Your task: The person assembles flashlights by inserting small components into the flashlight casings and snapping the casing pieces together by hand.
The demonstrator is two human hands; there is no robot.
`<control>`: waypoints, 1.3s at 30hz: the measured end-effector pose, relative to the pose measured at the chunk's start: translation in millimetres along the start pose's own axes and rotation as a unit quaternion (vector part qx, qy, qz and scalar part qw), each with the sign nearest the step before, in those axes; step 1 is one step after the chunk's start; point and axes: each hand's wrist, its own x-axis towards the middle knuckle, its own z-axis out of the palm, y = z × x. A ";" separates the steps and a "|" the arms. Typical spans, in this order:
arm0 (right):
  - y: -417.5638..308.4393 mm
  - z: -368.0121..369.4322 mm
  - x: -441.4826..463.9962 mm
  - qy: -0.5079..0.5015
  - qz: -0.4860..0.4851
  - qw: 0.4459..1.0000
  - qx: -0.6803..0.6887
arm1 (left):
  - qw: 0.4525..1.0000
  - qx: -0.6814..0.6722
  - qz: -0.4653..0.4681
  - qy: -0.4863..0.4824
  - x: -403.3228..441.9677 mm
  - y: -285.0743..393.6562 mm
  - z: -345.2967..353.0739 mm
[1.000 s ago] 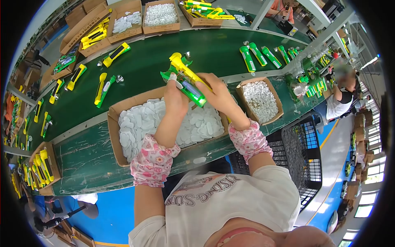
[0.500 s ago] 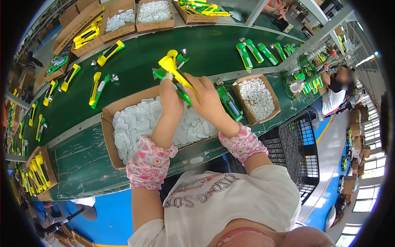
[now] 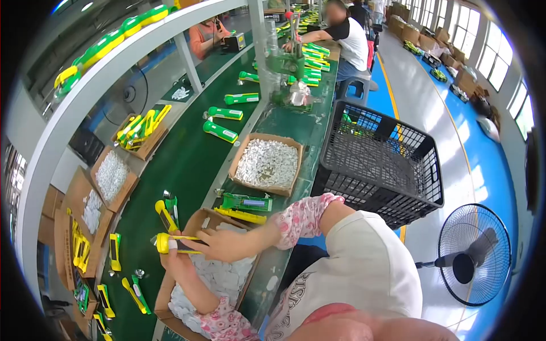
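My left hand (image 3: 178, 262) grips the head end of a yellow flashlight (image 3: 187, 244) with a black strip, above a cardboard box of white plastic pieces (image 3: 230, 279). On the flashlight's other end lie the fingers of my right hand (image 3: 226, 244), pressed against it. Just beyond the right hand, a green open housing with a silvery-blue cell (image 3: 248, 202) rests beside a yellow housing part (image 3: 241, 215). A smaller box of small clear pieces (image 3: 266, 163) stands past them.
Green flashlights (image 3: 220, 132) and yellow ones (image 3: 115, 251) lie along the green belt (image 3: 173, 162). A black crate (image 3: 378, 165) and a fan (image 3: 465, 267) stand to the right. Two people sit farther along, one in a white-and-black shirt (image 3: 348, 44). A metal frame (image 3: 71, 108) crosses at left.
The view has swung to the right. The yellow flashlight in my hands has turned from steep to nearly level. A yellow part now lies beside the green open housing near the small box.
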 end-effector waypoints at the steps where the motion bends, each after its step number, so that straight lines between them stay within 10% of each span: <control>1: 8.6 -20.5 3.2 0.067 -0.068 0.995 0.029 | 0.999 -0.035 0.011 -0.023 0.3 -1.9 3.6; 4: 67.5 -117.6 8.4 0.217 -0.190 0.949 0.127 | 0.983 -0.175 -0.028 -0.058 9.3 -2.7 -3.6; 5: 76.4 -161.8 -8.6 0.021 -0.144 0.878 0.456 | 0.974 -0.213 -0.038 -0.066 7.5 1.2 0.1; 6: 82.4 -192.8 -21.9 -0.178 -0.079 0.671 0.716 | 0.964 -0.252 -0.047 -0.073 5.5 1.6 2.3; 7: 95.1 -193.9 -22.5 -0.311 -0.242 0.422 0.817 | 0.961 -0.263 -0.044 -0.079 8.6 -1.2 2.5; 10: 95.3 -220.8 -34.1 -0.098 -0.176 0.574 0.794 | 0.954 -0.283 -0.072 -0.071 9.7 -9.7 3.8; 12: 98.4 -219.0 -36.5 0.025 -0.155 0.452 0.878 | 0.958 -0.266 -0.062 -0.084 6.7 -20.8 -3.4; 14: 115.3 -200.5 -33.4 -0.149 -0.259 0.465 0.834 | 0.970 -0.234 -0.047 -0.053 -5.3 -17.5 15.1; 16: 90.4 -199.8 -33.7 0.002 -0.071 0.748 0.659 | 0.959 -0.264 -0.045 -0.093 -7.4 -19.8 21.8; 17: 59.5 -213.2 -26.4 0.130 0.004 0.745 0.654 | 0.959 -0.263 -0.046 -0.093 -8.0 -16.3 26.8; 21: 55.5 -265.2 -3.7 0.013 -0.417 0.631 0.654 | 0.952 -0.275 -0.104 -0.079 -8.8 -15.5 45.5; 25: 46.1 -264.8 10.5 -0.004 -0.319 0.650 0.690 | 0.957 -0.253 -0.138 -0.024 -12.0 -6.3 60.1; 31: 44.0 -123.4 17.4 -0.051 -0.011 0.942 0.331 | 0.975 -0.177 -0.131 -0.005 -11.0 -25.9 51.4; 39: 36.6 -6.0 23.9 -0.075 0.016 0.885 0.459 | 0.989 -0.069 0.051 0.120 -22.1 -13.5 78.8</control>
